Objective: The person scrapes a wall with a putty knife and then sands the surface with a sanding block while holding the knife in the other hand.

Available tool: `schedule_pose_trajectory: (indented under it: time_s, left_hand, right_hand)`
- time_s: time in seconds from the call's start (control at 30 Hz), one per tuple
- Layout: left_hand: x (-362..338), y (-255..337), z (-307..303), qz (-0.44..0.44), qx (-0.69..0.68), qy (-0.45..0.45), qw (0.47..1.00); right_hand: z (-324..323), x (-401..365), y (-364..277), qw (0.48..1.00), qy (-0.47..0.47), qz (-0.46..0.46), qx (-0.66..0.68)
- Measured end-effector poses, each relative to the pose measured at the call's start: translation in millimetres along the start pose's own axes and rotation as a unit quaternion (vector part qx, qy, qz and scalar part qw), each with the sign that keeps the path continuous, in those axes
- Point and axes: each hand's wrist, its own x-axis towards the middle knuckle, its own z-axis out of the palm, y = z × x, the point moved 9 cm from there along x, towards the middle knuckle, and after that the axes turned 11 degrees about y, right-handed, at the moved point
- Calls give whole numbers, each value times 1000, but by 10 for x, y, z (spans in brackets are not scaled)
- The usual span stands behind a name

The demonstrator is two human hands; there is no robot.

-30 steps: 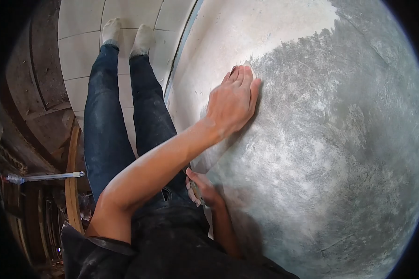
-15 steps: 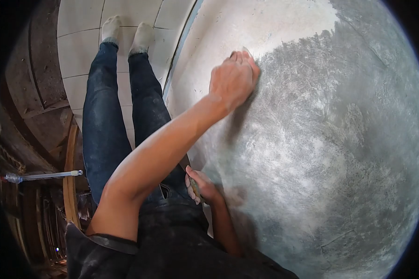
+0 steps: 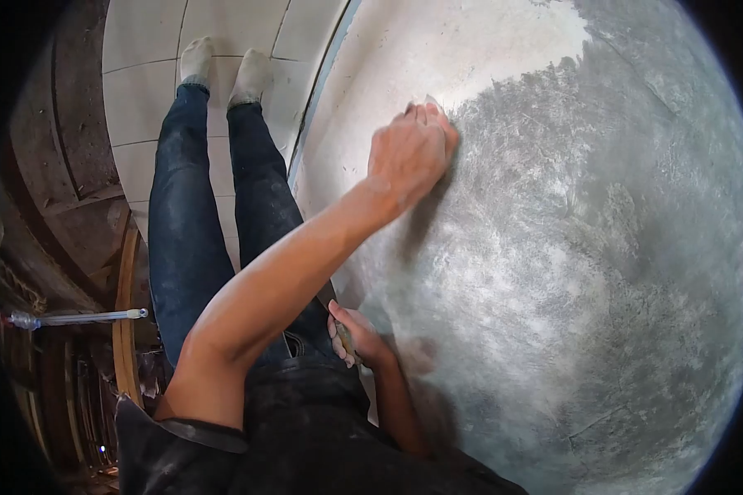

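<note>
My left hand (image 3: 411,153) reaches across my body to the wall (image 3: 545,272), its back toward me. The fingers are bent and pressed together around something thin and pale, mostly hidden, of which a small edge shows at the fingertips. It is at the border between the whitish part of the wall and the mottled grey part. Low beside my hip, my right hand (image 3: 360,337) is closed around the greenish-brown handle (image 3: 346,337) of a tool. A dark, flat part of that tool extends up past my thumb, partly hidden by my left forearm.
My legs in dark jeans (image 3: 186,206) and socked feet stand on pale floor tiles (image 3: 140,99). A bluish strip (image 3: 326,70) runs between tiles and wall. At the left are a light-coloured pole (image 3: 91,317), a wooden post (image 3: 125,330) and a dark, cluttered area.
My left hand has shifted slightly down and left along the wall, its fingers still closed. My right hand stays nearly in place with the tool.
</note>
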Motion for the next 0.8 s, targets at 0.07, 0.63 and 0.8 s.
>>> schedule_pose_trajectory:
  time_s: [0.07,0.63,0.8]
  left_hand:
    - [-167,128,-107,64,12,93,994]
    - [129,-108,94,-39,-3,-44,998]
    - [18,-8,36,-44,-16,-46,998]
  right_hand:
    - [6,12,-14,1000,-4,-1,1]
    - [16,-2,6,1000,2,9,-5]
    - [5,1,-2,1000,-14,4,-9]
